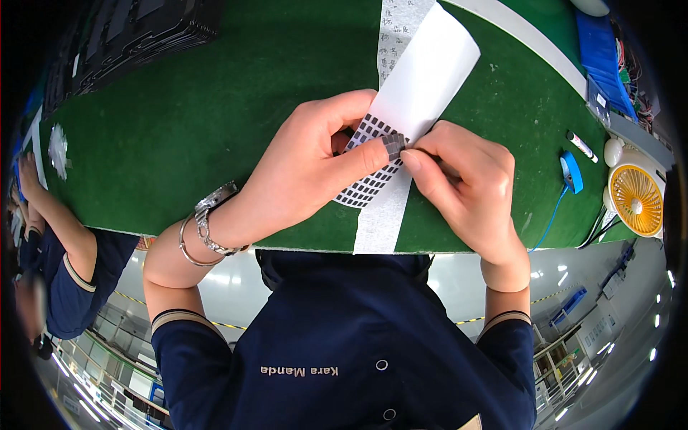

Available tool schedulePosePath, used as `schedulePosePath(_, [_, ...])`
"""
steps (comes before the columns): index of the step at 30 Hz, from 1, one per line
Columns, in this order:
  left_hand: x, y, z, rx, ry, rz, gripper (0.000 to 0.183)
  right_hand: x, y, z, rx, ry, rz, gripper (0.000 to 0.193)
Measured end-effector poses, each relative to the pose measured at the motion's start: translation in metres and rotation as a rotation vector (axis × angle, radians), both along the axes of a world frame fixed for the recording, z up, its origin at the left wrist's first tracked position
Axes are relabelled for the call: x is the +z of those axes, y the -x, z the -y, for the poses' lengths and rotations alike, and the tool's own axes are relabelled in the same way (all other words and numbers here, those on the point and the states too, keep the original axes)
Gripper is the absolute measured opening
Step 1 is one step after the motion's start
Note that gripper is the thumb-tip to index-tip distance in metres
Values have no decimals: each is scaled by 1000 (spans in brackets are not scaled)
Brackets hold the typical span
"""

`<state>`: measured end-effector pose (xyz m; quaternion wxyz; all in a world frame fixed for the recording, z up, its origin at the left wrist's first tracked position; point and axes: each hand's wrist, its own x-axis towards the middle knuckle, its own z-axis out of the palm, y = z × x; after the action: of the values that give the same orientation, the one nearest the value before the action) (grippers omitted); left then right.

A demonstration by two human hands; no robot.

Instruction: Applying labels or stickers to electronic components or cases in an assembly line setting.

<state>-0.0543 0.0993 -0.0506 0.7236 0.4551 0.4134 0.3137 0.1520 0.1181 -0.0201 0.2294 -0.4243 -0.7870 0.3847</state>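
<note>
- Work table (201, 165): green surface, curved by the lens; supports the items listed below.
- Co-worker (79, 279): positioned at the left edge of the view, dark short sleeve, one forearm near the table.
- Black trays (132, 43): stacked at the far left of the table.
- White strip (383, 229): lies across the table to the near edge; far portion bears handwriting.
- White sheet (433, 68): located above the strip, between the two hands, tilted to the far right; near portion carries rows of dark rectangles.
- Left hand (304, 161): grips the sheet's left side, thumb on top, other fingers partly hidden.
- Right hand (469, 179): thumb and index fingertips pinched together at the left thumb tip; contents of the pinch too small to tell.
- Fan (635, 192): yellow grille, right side.
- Blue ring (572, 170): corded, beside the fan.
- Marker (581, 146): white body, near the ring.
- Dark-grey pieces (392, 145): grouped at the left thumb tip.
</note>
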Motion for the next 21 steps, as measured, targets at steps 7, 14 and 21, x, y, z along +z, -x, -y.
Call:
schedulePosePath(7, [5,0,-1,11,32,67,34,7,-3,-3,-98,108,-53,11])
schedulePosePath(14, [4,0,-2,8,50,88,35,3,-2,-4,-93,-19,-131,9])
schedulePosePath(21, [2,0,0,1,8,61,39,-3,0,-6,17,-275,-172,20])
